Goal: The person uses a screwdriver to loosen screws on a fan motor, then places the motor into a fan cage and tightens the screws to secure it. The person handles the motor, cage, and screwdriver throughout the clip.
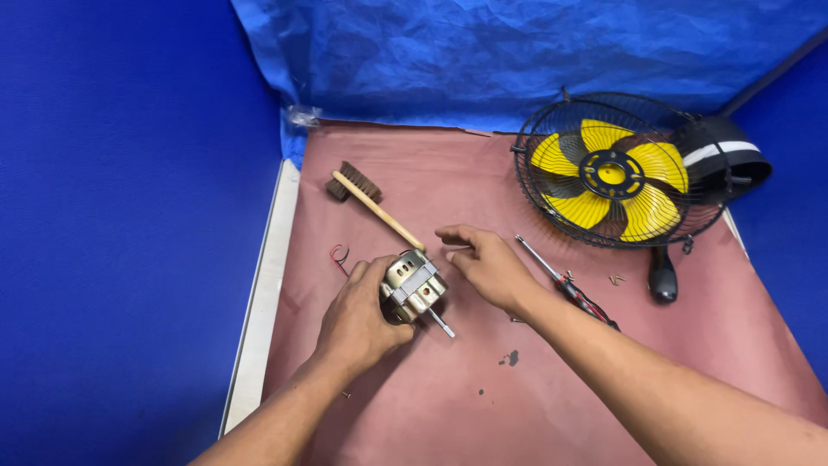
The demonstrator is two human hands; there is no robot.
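Gripping a small metal fan motor (415,285), left hand (355,321).

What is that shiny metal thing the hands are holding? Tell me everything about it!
It is a small fan motor: a silvery metal body with a grey band around its middle, small holes on top, and a thin shaft sticking out toward the lower right. It lies tilted on the reddish-brown mat. The left hand grips it from the left; the right hand hovers beside it, fingers open.
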